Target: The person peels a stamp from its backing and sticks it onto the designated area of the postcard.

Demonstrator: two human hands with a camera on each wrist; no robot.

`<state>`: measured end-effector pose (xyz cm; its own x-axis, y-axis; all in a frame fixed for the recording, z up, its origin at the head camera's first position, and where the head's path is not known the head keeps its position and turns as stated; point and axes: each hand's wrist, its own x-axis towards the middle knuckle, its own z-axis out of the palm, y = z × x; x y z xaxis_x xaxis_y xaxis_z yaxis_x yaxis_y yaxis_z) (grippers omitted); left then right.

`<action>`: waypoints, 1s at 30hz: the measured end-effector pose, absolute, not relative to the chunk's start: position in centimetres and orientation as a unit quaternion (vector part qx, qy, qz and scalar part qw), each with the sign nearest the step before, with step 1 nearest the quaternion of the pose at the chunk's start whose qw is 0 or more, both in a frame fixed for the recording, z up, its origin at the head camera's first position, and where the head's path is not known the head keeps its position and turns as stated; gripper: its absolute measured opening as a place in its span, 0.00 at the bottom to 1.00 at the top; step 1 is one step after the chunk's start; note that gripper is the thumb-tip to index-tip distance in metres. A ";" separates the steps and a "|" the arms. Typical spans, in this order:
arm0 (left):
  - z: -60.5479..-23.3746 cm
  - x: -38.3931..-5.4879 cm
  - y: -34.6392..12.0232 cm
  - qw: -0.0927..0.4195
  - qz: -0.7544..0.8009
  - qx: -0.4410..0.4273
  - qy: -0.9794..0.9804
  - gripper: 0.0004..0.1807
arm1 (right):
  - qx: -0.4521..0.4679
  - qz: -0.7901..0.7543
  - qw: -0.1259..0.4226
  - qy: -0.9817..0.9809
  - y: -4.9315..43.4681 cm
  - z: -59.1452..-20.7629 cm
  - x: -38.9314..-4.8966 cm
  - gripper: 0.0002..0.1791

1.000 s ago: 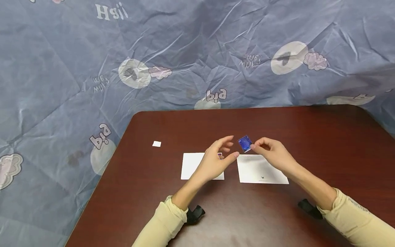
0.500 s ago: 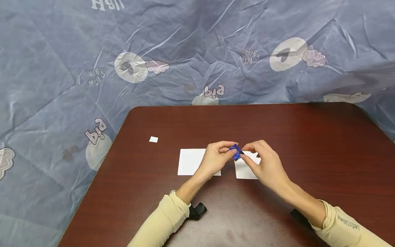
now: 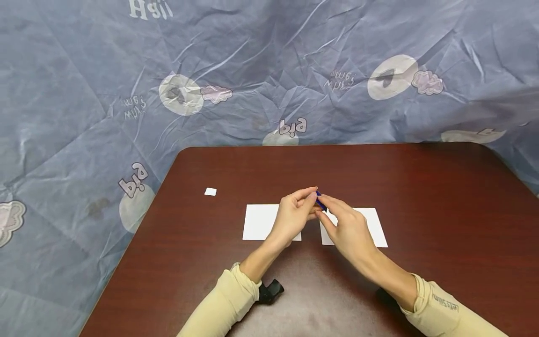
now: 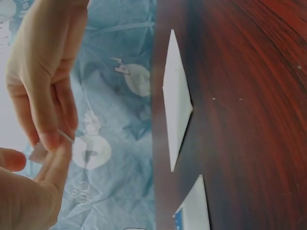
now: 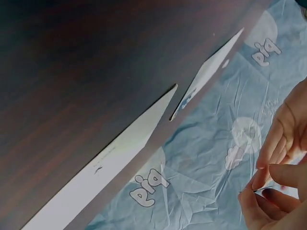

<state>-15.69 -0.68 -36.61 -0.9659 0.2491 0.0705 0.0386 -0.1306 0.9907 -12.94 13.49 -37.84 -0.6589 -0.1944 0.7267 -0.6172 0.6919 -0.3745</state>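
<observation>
A small blue square sticker [image 3: 321, 201] is up off the table between both hands, seen nearly edge-on in the head view. My left hand [image 3: 289, 219] pinches its left side between thumb and fingers. At the other side, the thumb and fingertips of my right hand [image 3: 353, 233] grip it. In the left wrist view, the pale back of the sticker [image 4: 38, 153] shows between the fingers. Fingers hide most of it in the right wrist view. Beneath the hands lie two white cards, the left card [image 3: 260, 222] and the right card [image 3: 374, 227].
A little white square [image 3: 210, 191] lies on the brown table [image 3: 202, 252] at the left. The left card carries a blue patch [image 4: 179, 220] at one corner; a small dark mark [image 5: 99, 169] is on the right card. A patterned curtain [image 3: 236, 117] hangs behind the table.
The right hand has brought the sticker leftward to the left hand, which now pinches it too. The sticker has turned from face-on to edge-on.
</observation>
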 end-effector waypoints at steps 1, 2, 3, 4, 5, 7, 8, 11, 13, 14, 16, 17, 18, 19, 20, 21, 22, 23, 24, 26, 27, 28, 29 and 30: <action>-36.5 -15.6 -0.8 0.068 0.745 0.112 0.654 0.19 | 0.237 0.316 0.337 -0.855 13.4 -37.8 -13.2 0.22; -36.4 -15.6 -0.8 0.065 0.745 0.115 0.654 0.20 | 0.237 0.318 0.337 -0.854 13.3 -37.8 -13.4 0.21; -36.3 -15.5 -0.9 0.062 0.743 0.118 0.655 0.21 | 0.235 0.320 0.338 -0.853 13.3 -37.8 -13.6 0.20; -36.3 -15.5 -1.0 0.060 0.740 0.120 0.659 0.22 | 0.234 0.322 0.341 -0.852 13.2 -37.8 -13.8 0.20; -36.3 -15.5 -1.1 0.058 0.738 0.121 0.661 0.22 | 0.231 0.328 0.340 -0.851 13.2 -37.7 -14.0 0.19; -36.3 -15.6 -1.2 0.049 0.730 0.120 0.671 0.21 | 0.220 0.351 0.334 -0.846 13.2 -37.6 -14.5 0.16; -36.4 -15.6 -1.2 0.046 0.725 0.116 0.678 0.20 | 0.209 0.367 0.329 -0.844 13.2 -37.5 -14.6 0.14; -36.5 -15.7 -1.0 0.029 0.713 0.099 0.694 0.17 | 0.173 0.448 0.295 -0.826 13.2 -37.1 -14.9 0.12; -36.4 -15.7 -0.8 0.015 0.713 0.091 0.695 0.17 | 0.154 0.504 0.275 -0.804 13.0 -36.8 -14.9 0.10; -36.3 -15.7 -0.6 0.008 0.720 0.086 0.689 0.16 | 0.149 0.526 0.267 -0.794 12.9 -36.7 -15.0 0.10; -36.1 -15.6 -0.3 0.000 0.740 0.083 0.667 0.17 | 0.144 0.562 0.253 -0.774 12.6 -36.5 -15.0 0.09; -36.1 -15.6 -0.1 -0.002 0.752 0.082 0.654 0.17 | 0.143 0.574 0.248 -0.768 12.5 -36.5 -15.0 0.09; -36.0 -15.6 0.1 -0.005 0.762 0.078 0.642 0.17 | 0.140 0.586 0.243 -0.760 12.4 -36.4 -15.0 0.08; -36.0 -15.6 0.2 -0.009 0.770 0.077 0.634 0.17 | 0.135 0.599 0.236 -0.753 12.3 -36.3 -15.0 0.08; -36.0 -15.7 0.3 -0.012 0.777 0.075 0.625 0.16 | 0.130 0.616 0.227 -0.744 12.2 -36.2 -14.9 0.08; -36.0 -15.7 0.4 -0.014 0.782 0.074 0.619 0.16 | 0.123 0.633 0.217 -0.733 12.2 -36.1 -14.9 0.09; -36.0 -15.8 0.5 -0.015 0.789 0.071 0.611 0.15 | 0.114 0.650 0.207 -0.722 12.1 -36.0 -14.8 0.09; -36.1 -15.8 0.5 -0.015 0.794 0.067 0.603 0.14 | 0.105 0.669 0.194 -0.710 12.0 -35.8 -14.8 0.09; -36.2 -15.9 0.6 -0.015 0.800 0.064 0.596 0.14 | 0.096 0.686 0.182 -0.698 11.9 -35.7 -14.7 0.10; -36.4 -16.0 0.8 -0.016 0.814 0.059 0.578 0.12 | 0.082 0.705 0.164 -0.685 11.7 -35.5 -14.7 0.10; -36.5 -16.0 0.8 -0.018 0.820 0.057 0.569 0.12 | 0.079 0.706 0.159 -0.685 11.6 -35.4 -14.6 0.11; -36.6 -16.1 0.9 -0.021 0.826 0.055 0.561 0.12 | 0.077 0.703 0.157 -0.689 11.6 -35.3 -14.6 0.11; -36.8 -16.2 0.9 -0.025 0.830 0.057 0.554 0.12 | 0.077 0.695 0.155 -0.697 11.5 -35.2 -14.5 0.11; -36.8 -16.3 0.9 -0.032 0.831 0.061 0.552 0.12 | 0.077 0.683 0.158 -0.709 11.6 -35.2 -14.5 0.11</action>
<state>-16.26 0.87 -36.85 -0.9904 0.0146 0.1373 0.1209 -0.3887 0.9134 -14.46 11.57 -35.17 -0.9382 0.1064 0.3292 -0.3250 0.0549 -0.9441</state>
